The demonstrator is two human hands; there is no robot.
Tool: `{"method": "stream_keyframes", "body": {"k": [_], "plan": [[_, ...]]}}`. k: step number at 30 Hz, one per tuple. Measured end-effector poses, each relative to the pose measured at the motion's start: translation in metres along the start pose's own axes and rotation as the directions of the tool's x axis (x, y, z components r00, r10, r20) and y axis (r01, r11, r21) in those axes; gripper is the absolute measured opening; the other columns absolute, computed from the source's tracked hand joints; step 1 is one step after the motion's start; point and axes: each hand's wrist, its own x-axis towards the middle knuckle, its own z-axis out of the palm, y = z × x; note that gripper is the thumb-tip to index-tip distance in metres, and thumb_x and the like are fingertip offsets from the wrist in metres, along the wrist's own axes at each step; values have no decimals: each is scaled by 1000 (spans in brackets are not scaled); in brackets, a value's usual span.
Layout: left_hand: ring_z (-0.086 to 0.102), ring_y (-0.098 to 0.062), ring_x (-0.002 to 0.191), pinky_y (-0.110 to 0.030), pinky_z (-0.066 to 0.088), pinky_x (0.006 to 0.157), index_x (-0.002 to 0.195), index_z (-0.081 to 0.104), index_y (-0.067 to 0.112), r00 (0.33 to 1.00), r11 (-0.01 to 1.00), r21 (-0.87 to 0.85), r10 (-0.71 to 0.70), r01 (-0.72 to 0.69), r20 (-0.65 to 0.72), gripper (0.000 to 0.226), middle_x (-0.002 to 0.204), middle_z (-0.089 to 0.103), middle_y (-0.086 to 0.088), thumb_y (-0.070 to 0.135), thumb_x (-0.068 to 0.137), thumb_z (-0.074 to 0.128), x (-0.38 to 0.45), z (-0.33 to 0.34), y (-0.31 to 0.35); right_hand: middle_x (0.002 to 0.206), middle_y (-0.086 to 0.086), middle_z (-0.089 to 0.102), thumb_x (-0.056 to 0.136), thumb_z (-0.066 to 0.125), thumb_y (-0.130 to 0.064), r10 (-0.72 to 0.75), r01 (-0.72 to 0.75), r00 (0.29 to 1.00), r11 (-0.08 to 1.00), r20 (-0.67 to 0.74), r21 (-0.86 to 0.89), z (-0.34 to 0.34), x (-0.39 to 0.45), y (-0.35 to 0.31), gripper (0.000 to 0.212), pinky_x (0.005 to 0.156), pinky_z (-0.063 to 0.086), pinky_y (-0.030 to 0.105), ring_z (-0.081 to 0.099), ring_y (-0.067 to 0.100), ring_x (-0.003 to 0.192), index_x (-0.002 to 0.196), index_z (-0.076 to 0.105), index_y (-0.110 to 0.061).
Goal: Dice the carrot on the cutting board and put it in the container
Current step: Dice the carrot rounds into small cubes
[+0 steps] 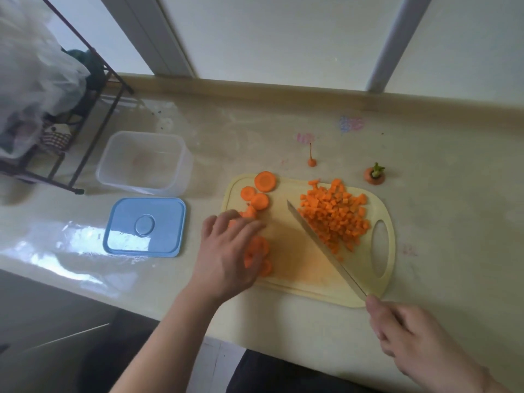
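The dicing step is partly complete. At the tabletop's near edge, the right hand (pixel 408 333) grips the knife (pixel 323 248), its blade angled across the cutting board (pixel 300 268). The left hand (pixel 229 251), fingers loosely curved, covers the remaining carrot slices (pixel 262 191). The next move probably requires gathering slices under the blade. Diced carrot (pixel 334 214) is heaped on the board's far-right area. The container (pixel 143 161) stands open toward the far-left edge.

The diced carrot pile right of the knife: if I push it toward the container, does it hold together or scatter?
The diced carrot pile is loose small cubes, so it will likely spread, not slide as one. Cubes probably tumble rather than roll far. Scooping with the knife seems safer.
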Motion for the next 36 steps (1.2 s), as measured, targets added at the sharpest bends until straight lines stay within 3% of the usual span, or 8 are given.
{"method": "stream_keyframes", "body": {"k": [4, 11, 14, 19, 25, 29, 33, 36], "plan": [[47, -31, 118, -46, 32, 87, 113, 69, 19, 986, 994, 94, 30, -46, 162, 41, 115, 69, 7, 39, 77, 66, -12, 13, -4, 39, -3, 37, 80, 39, -66, 35, -36, 998, 999, 48, 30, 3, 2, 1, 57, 40, 27, 13, 31, 4, 35, 57, 44, -13], [54, -24, 111, -42, 29, 89, 112, 70, 13, 997, 996, 44, 75, -76, 23, 27, 109, 71, 3, 26, 89, 66, -1, 21, -2, 41, -3, 36, 68, 37, -72, 27, -29, 997, 999, 68, 35, 6, 1, -8, 60, 39, 25, 12, 30, 5, 35, 58, 44, -14], [62, -22, 104, -41, 36, 89, 110, 68, 11, 996, 998, -49, 31, -36, -87, 21, 109, 71, 0, 26, 97, 63, 3, 24, 7, 50, 4, 31, 71, 41, -72, 102, -128, 983, 977, 153, 169, 9, 1, -7, 57, 40, 20, 19, 22, 15, 40, 58, 43, -16], [62, -26, 106, -45, 40, 90, 121, 55, 17, 993, 994, -30, 108, -110, -52, 21, 118, 67, -3, 26, 101, 57, -5, 38, 24, 56, 9, 30, 71, 42, -83, 166, -225, 964, 926, 208, 303, 12, 3, 4, 67, 44, 14, 21, 20, 12, 41, 57, 44, -18], [60, -27, 107, -44, 40, 91, 122, 53, 17, 993, 998, -61, -6, -1, -114, 31, 112, 70, -6, 41, 103, 51, -7, 40, 21, 55, 11, 29, 43, 47, -100, 156, -197, 973, 944, 170, 263, 8, 1, 12, 83, 42, 17, 18, 21, 14, 40, 57, 44, -18], [62, -27, 95, -40, 44, 83, 112, 65, 12, 986, 978, -127, 169, -167, 5, 28, 111, 67, -5, 35, 97, 67, -16, 48, 39, 53, 9, 29, 38, 48, -101, 162, -207, 969, 946, 188, 249, 6, -1, 12, 84, 41, 20, 21, 23, 14, 41, 55, 44, -19], [56, -25, 103, -37, 40, 89, 105, 70, 11, 997, 987, -146, 73, -68, 23, 27, 121, 64, -7, 35, 93, 69, -20, 63, 51, 51, 5, 33, 40, 42, -103, 167, -192, 974, 967, 150, 170, 5, -1, 13, 87, 39, 22, 21, 26, 15, 40, 58, 44, -18], [58, -26, 101, -39, 45, 88, 104, 72, 9, 994, 976, -189, 105, -108, -27, 18, 119, 65, -7, 24, 94, 71, -24, 63, 51, 46, 0, 40, 47, 30, -104, 132, -138, 987, 989, 91, 60, 8, -2, 16, 93, 39, 26, 14, 33, 11, 38, 62, 46, -14]]}}
